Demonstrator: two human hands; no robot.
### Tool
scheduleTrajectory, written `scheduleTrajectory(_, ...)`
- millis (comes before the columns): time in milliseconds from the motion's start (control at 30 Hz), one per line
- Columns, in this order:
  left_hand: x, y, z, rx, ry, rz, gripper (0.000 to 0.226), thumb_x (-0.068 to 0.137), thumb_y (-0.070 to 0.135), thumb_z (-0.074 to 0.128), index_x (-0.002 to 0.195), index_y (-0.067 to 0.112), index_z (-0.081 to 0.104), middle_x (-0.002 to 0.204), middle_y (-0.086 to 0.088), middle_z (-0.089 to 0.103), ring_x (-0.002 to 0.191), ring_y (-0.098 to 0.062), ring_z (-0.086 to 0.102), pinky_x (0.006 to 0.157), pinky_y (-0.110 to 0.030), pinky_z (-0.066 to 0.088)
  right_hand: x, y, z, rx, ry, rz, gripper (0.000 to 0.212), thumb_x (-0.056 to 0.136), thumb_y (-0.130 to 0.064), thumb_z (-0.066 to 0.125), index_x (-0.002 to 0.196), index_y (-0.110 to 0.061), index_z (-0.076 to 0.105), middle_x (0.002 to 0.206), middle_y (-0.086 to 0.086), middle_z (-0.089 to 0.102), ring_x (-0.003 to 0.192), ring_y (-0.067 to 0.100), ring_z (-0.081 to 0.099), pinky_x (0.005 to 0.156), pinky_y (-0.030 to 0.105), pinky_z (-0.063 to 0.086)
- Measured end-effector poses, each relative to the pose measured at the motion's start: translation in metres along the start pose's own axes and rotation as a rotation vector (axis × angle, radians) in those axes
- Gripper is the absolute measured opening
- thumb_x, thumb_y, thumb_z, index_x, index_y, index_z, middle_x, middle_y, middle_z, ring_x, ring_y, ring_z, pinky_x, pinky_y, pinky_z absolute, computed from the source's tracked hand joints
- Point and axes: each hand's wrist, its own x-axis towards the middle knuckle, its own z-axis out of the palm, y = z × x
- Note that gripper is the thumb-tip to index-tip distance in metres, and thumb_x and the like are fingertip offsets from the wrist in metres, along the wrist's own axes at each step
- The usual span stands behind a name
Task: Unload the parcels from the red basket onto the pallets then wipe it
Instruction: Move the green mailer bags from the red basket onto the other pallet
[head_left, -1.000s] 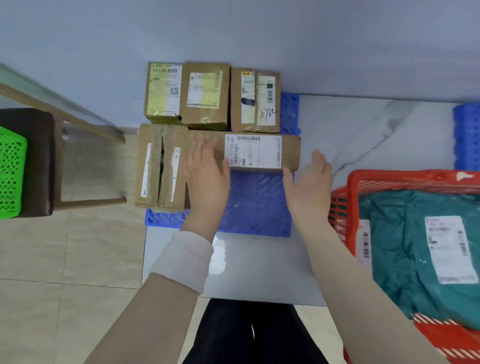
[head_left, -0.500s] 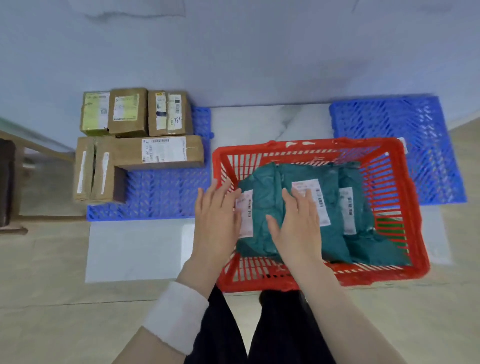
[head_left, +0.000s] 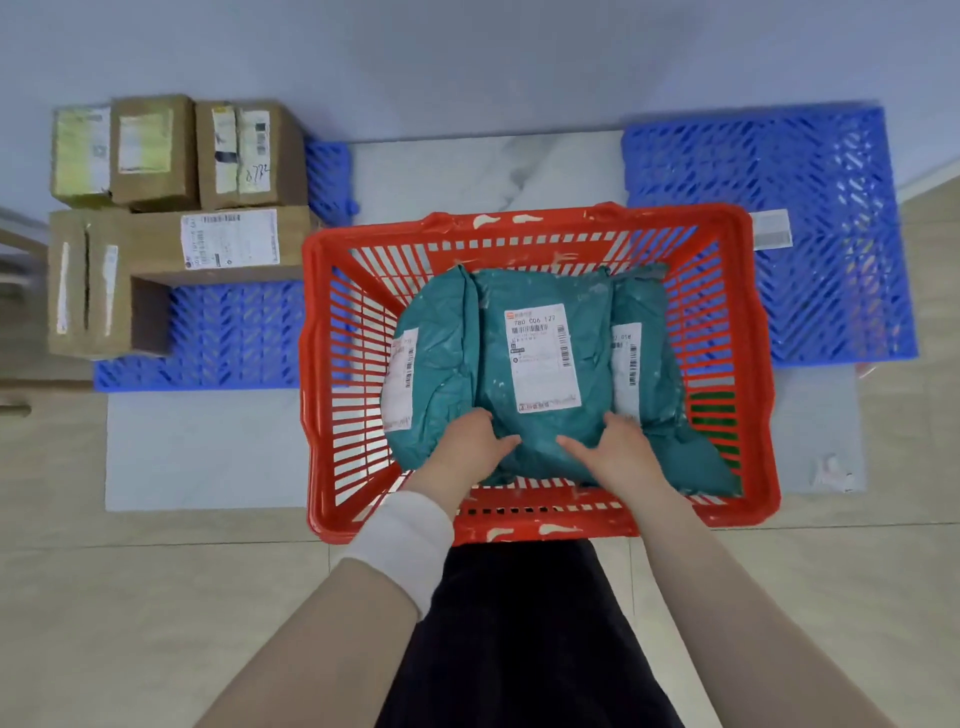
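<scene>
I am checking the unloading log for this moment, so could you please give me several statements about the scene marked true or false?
1. Both hands, left hand and right hand, grip the middle teal parcel in the red basket. True.
2. The red basket is empty. False: teal bagged parcels lie in it.
3. Cardboard boxes sit on the left blue pallet. True.
4. The right blue pallet is stacked with boxes. False: it holds no boxes.
5. The left wrist wears a white band. True.
</scene>
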Motion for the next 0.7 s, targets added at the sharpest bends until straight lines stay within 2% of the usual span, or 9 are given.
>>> scheduleTrajectory(167,0.035,0.002,0.012,-0.101,-0.041,-0.057,0.047,0.088,0.033,0.057,0.121,0.000,0.049,0.128,-0.015,0.055,0.115,-0.029,0.052,0.082,-0.026,0.037,0.035,0.011,0.011,0.034,-0.048,0.036,0.077,0.074,-0.044,0.070,0.131,-0.003,0.040,0.136,0.014,0.047,0.126,0.030,0.043,0.103,0.041,0.039)
scheduleTrajectory(267,0.041,0.003,0.016,-0.176,-0.030,-0.080,0.045,0.087,0.032,0.059,0.116,-0.002,0.053,0.124,-0.016,0.057,0.111,-0.030,0.055,0.080,-0.027,0.038,0.038,0.012,0.009,0.158,0.022,0.036,0.055,0.076,-0.034,0.071,0.119,-0.004,0.052,0.122,0.013,0.058,0.113,0.030,0.054,0.087,0.030,0.043)
scheduleTrajectory(333,0.037,0.006,0.015,-0.268,-0.044,-0.082,0.047,0.085,0.032,0.062,0.117,-0.001,0.052,0.125,-0.015,0.057,0.110,-0.029,0.055,0.079,-0.026,0.040,0.033,0.010,0.003,0.275,0.079,0.033,0.041,0.080,-0.026,0.069,0.111,-0.003,0.055,0.116,0.014,0.062,0.107,0.031,0.057,0.080,0.028,0.041)
scheduleTrajectory(400,0.026,0.012,0.011,-0.332,-0.050,-0.065,0.050,0.085,0.031,0.062,0.121,0.000,0.051,0.126,-0.014,0.057,0.111,-0.028,0.055,0.081,-0.025,0.042,0.023,0.008,-0.005,0.370,0.102,0.018,0.031,0.081,-0.022,0.067,0.105,-0.004,0.057,0.111,0.014,0.064,0.104,0.030,0.059,0.082,0.029,0.044)
scheduleTrajectory(500,0.004,0.022,0.004,-0.492,-0.065,-0.035,0.044,0.085,0.030,0.063,0.118,0.002,0.055,0.122,-0.013,0.061,0.104,-0.026,0.060,0.087,-0.031,0.048,0.000,0.005,-0.023,0.467,0.098,-0.024,0.024,0.083,-0.020,0.065,0.100,-0.004,0.063,0.105,0.016,0.067,0.100,0.031,0.062,0.091,0.044,0.049)
scheduleTrajectory(567,-0.018,0.032,-0.002,-0.609,-0.079,-0.019,0.032,0.085,0.029,0.062,0.108,0.008,0.058,0.113,-0.009,0.064,0.093,-0.021,0.062,0.077,-0.031,0.053,-0.020,0.005,-0.037,0.540,0.106,-0.063,0.021,0.083,-0.019,0.065,0.098,-0.005,0.065,0.102,0.016,0.068,0.096,0.031,0.064,0.090,0.048,0.050)
scheduleTrajectory(633,-0.039,0.041,-0.005,-0.680,-0.075,-0.002,0.022,0.085,0.030,0.062,0.100,0.014,0.057,0.105,-0.006,0.064,0.090,-0.020,0.062,0.073,-0.033,0.054,-0.040,0.007,-0.053,0.577,0.124,-0.132,0.013,0.083,-0.017,0.065,0.093,-0.008,0.066,0.096,0.012,0.070,0.093,0.029,0.065,0.086,0.044,0.052)
scheduleTrajectory(700,-0.063,0.052,-0.006,-0.759,-0.062,0.038,0.019,0.086,0.029,0.062,0.099,0.017,0.056,0.101,-0.001,0.065,0.085,-0.014,0.063,0.072,-0.031,0.053,-0.059,0.012,-0.069,0.621,0.139,-0.205,0.004,0.083,-0.015,0.065,0.087,-0.014,0.065,0.090,0.008,0.069,0.086,0.022,0.066,0.078,0.035,0.054)
